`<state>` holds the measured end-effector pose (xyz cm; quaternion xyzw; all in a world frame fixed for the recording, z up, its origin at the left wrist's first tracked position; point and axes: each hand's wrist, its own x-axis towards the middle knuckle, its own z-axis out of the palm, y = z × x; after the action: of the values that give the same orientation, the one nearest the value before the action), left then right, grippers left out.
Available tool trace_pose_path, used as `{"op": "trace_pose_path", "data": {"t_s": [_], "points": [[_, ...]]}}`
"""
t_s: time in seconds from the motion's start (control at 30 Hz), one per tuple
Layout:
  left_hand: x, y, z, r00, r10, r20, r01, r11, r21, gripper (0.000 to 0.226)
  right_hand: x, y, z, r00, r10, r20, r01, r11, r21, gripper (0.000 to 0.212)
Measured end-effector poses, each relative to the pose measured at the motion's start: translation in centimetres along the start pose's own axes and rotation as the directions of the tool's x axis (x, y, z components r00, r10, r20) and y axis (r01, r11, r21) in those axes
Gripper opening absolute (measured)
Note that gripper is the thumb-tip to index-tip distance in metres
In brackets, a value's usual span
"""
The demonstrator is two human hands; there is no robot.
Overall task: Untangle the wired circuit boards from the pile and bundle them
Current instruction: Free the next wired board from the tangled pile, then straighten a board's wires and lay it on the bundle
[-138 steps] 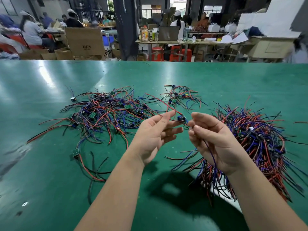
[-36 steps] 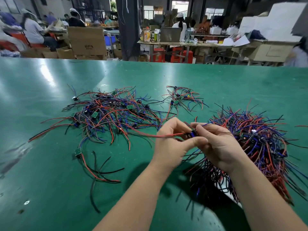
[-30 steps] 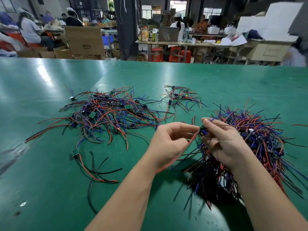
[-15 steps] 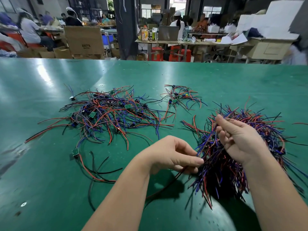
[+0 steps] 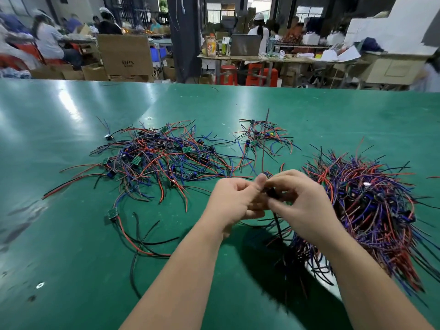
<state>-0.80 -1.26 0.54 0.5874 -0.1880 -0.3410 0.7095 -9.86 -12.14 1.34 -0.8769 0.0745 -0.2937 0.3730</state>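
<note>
A loose tangled pile of small green circuit boards with red, blue and black wires (image 5: pixel 162 160) lies at centre left on the green table (image 5: pixel 333 115). A dense bundle of the same wired boards (image 5: pixel 371 206) lies at the right. My left hand (image 5: pixel 234 201) and my right hand (image 5: pixel 302 203) meet just above the table between pile and bundle. Both pinch one small dark wired board (image 5: pixel 271 194); its wires run up past my thumb and down under my right hand.
A small separate cluster of wired boards (image 5: pixel 260 136) sits behind my hands. One board with red and black leads (image 5: pixel 113 214) lies alone at front left. Beyond the table's far edge are cardboard boxes, benches and seated people.
My hands, apart half a second ago with the right one at the bundle, have come together over the table and now both pinch one wired board.
</note>
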Motion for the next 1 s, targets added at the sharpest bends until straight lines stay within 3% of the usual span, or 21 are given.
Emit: {"op": "trace_pose_path", "data": {"t_s": [0.07,0.1,0.17,0.2,0.27,0.37,0.4,0.47,0.53,0.6,0.63,0.67,0.73,0.8,0.83,0.93,1.0], "points": [[0.2,0.4,-0.6,0.995,0.057,-0.087,-0.045,0.99,0.135,0.033,0.2,0.3,-0.8,0.982,0.031,-0.185,-0.043,0.997,-0.058,0.018],[0.5,0.5,-1.3,0.968,0.147,-0.204,-0.072,0.939,0.336,0.03,0.3,0.6,-1.4,0.958,0.087,-0.274,-0.115,0.989,-0.088,0.015],[0.9,0.4,-3.2,0.822,0.408,-0.397,0.058,0.634,0.771,0.02,0.5,1.7,-2.9,0.904,0.211,-0.373,-0.321,0.909,-0.265,0.018],[0.9,0.3,-4.2,0.77,0.463,-0.439,0.185,0.497,0.848,0.022,0.6,2.2,-3.5,0.885,0.277,-0.374,-0.418,0.827,-0.376,0.024],[0.8,-0.1,-6.1,0.77,0.346,-0.536,0.427,0.346,0.836,0.037,0.6,2.5,-3.9,0.854,0.374,-0.363,-0.516,0.706,-0.486,0.035],[1.1,-0.6,-7.9,0.773,0.183,-0.608,0.572,0.212,0.792,0.036,0.5,2.2,-3.5,0.862,0.352,-0.364,-0.493,0.748,-0.445,0.035],[1.3,-0.6,-8.4,0.764,0.208,-0.611,0.569,0.232,0.789,0.03,0.5,2.0,-3.2,0.869,0.347,-0.354,-0.479,0.77,-0.422,0.032],[1.4,-0.4,-9.1,0.752,0.277,-0.598,0.485,0.381,0.787,0.016,0.4,1.8,-2.6,0.883,0.333,-0.332,-0.448,0.808,-0.382,0.027],[1.6,-0.5,-9.2,0.752,0.285,-0.595,0.354,0.587,0.728,0.029,0.3,1.9,-2.2,0.897,0.312,-0.312,-0.414,0.84,-0.35,0.024],[1.6,-0.1,-8.7,0.72,0.248,-0.649,0.113,0.88,0.462,0.025,0.3,2.0,-2.0,0.912,0.272,-0.308,-0.364,0.882,-0.298,0.02],[1.6,0.4,-8.3,0.726,0.212,-0.655,-0.061,0.968,0.245,0.017,0.3,1.9,-2.0,0.914,0.254,-0.315,-0.339,0.907,-0.25,0.016],[1.5,1.1,-7.8,0.763,0.185,-0.619,-0.224,0.975,0.015,0.016,0.4,1.8,-1.9,0.914,0.255,-0.317,-0.32,0.932,-0.171,0.013],[0.9,2.3,-7.2,0.874,0.226,-0.43,-0.393,0.85,-0.352,0.022,0.4,1.5,-1.7,0.9,0.342,-0.271,-0.336,0.939,0.071,0.019],[0.0,2.9,-6.7,0.931,0.331,-0.151,-0.362,0.794,-0.488,0.019,0.5,1.2,-1.1,0.877,0.467,-0.112,-0.389,0.828,0.404,0.017],[-0.6,2.9,-6.2,0.929,0.371,-0.005,-0.327,0.813,-0.481,0.017,0.6,0.9,-0.8,0.864,0.503,0.017,-0.423,0.707,0.566,0.015],[-1.2,1.7,-4.0,0.872,0.346,0.345,-0.286,0.934,-0.213,0.027,0.9,0.0,-0.4,0.813,0.464,0.352,-0.522,0.312,0.794,0.051],[-1.3,0.9,-2.7,0.814,0.251,0.524,-0.272,0.962,-0.038,0.032,0.8,-0.1,-0.6,0.83,0.409,0.38,-0.498,0.233,0.835,0.056]]}}
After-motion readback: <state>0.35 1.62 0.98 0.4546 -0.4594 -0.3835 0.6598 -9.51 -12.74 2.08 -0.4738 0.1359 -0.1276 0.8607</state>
